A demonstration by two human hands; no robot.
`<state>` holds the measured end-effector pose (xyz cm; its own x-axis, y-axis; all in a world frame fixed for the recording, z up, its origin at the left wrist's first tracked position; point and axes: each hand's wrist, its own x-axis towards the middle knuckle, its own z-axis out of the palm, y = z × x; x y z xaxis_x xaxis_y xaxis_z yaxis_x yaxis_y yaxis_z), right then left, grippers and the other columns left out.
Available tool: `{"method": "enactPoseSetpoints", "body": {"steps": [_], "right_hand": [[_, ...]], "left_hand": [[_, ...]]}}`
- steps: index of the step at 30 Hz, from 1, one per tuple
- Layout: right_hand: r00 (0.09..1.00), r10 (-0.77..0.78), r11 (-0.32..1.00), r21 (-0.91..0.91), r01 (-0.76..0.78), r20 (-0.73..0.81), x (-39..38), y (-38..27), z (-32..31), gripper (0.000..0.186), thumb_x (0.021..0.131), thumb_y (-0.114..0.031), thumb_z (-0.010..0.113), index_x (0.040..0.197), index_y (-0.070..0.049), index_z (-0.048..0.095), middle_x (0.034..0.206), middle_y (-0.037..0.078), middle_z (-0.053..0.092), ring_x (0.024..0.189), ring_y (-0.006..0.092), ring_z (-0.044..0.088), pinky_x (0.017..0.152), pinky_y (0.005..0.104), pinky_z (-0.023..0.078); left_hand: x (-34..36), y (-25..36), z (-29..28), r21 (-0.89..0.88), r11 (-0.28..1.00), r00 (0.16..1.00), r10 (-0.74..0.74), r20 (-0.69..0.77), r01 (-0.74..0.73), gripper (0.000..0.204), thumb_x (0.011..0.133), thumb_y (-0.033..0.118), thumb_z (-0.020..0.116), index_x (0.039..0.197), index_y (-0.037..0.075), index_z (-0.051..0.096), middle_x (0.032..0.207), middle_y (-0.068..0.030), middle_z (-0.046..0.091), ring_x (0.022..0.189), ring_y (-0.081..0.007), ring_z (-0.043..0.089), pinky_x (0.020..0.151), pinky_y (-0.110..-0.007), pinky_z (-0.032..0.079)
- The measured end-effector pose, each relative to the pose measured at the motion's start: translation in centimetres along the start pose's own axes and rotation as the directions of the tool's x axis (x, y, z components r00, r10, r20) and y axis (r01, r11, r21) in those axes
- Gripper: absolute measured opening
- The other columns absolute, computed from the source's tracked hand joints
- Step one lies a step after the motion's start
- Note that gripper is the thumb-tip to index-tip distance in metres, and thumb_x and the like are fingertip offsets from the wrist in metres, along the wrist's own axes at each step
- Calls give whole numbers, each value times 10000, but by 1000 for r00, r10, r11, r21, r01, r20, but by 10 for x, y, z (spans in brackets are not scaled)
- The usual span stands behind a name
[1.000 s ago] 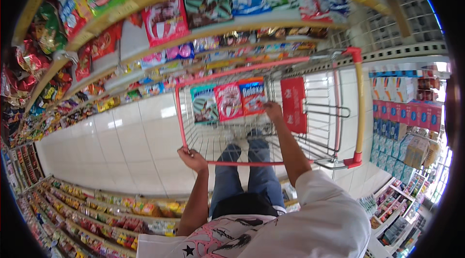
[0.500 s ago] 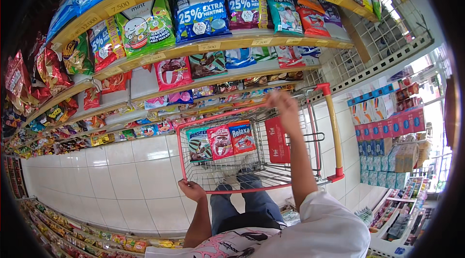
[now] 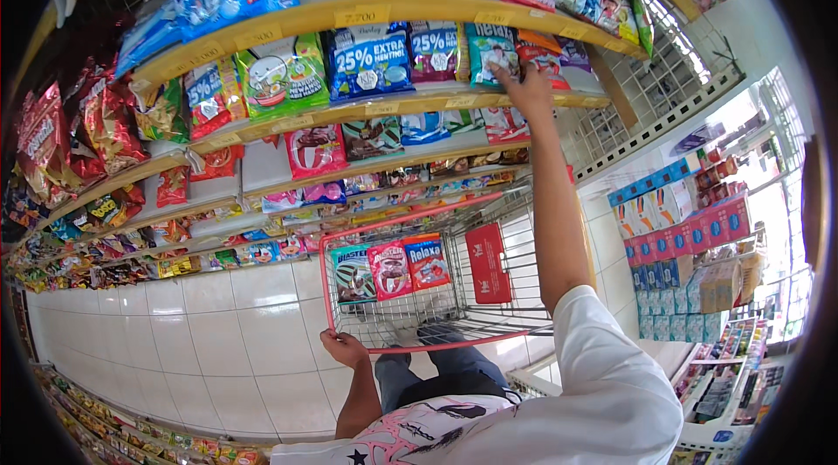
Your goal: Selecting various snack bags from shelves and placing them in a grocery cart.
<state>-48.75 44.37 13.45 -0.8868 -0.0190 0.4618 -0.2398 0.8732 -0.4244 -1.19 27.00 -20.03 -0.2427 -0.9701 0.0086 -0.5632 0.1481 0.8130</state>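
My right hand [image 3: 526, 88] reaches up to the middle candy shelf. Its fingers are spread against the lower right part of a teal candy bag [image 3: 489, 42], beside an orange-red bag [image 3: 543, 55]. No grip on either bag can be seen. Low on the left, my left hand [image 3: 345, 348] is wrapped round the red rim of the wire shopping cart [image 3: 324, 290]. Inside the cart, side by side, lie a teal-and-brown candy bag [image 3: 356, 276], a pink candy bag [image 3: 389, 271] and an orange-red candy bag [image 3: 428, 263].
Curved shelves with yellow price rails [image 3: 384, 107] hold rows of candy bags. A white wire rack panel [image 3: 642, 120] stands at the shelf's right end. Stacked boxes [image 3: 690, 234] rise at the right. White floor tiles [image 3: 218, 334] lie left of the cart; more packets line the lower left.
My right hand has moved up from above the cart to the teal bag on the shelf. The view has shifted upward a little. My left hand stays on the cart rim.
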Motion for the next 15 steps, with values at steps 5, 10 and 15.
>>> {"method": "enactPoseSetpoints", "body": {"steps": [5, 10, 15], "right_hand": [[978, 78, 971, 208, -119, 193, 12, -7, -18, 751, 589, -577, 716, 1064, -8, 599, 1013, 206, 615, 1016, 352, 552, 898, 403, 393], [960, 99, 811, 537, -230, 262, 10, -21, -38, 504, 614, -418, 765, 900, -19, 653, 866, 110, 651, 835, 207, 593, 779, 323, 426], [943, 171, 710, 628, -320, 287, 8, -19, -49, 339, 699, -324, 733, 820, -34, 608, 830, 59, 602, 767, 151, 541, 761, 278, 393]], "left_hand": [[5, 9, 4, -27, 997, 996, 68, -55, -70, 186, 696, -117, 409, 805, 32, 383, 768, -107, 406, 707, -267, 417, 655, -337, 369], [11, 4, 4, 10, 999, 999, 35, -13, -35, 156, 724, -53, 448, 840, 44, 411, 807, -113, 457, 763, -295, 463, 683, -393, 378], [7, 5, 6, 29, 997, 997, 71, -7, -71, 182, 705, -35, 508, 814, 42, 384, 763, -102, 426, 711, -272, 452, 672, -374, 379]]}}
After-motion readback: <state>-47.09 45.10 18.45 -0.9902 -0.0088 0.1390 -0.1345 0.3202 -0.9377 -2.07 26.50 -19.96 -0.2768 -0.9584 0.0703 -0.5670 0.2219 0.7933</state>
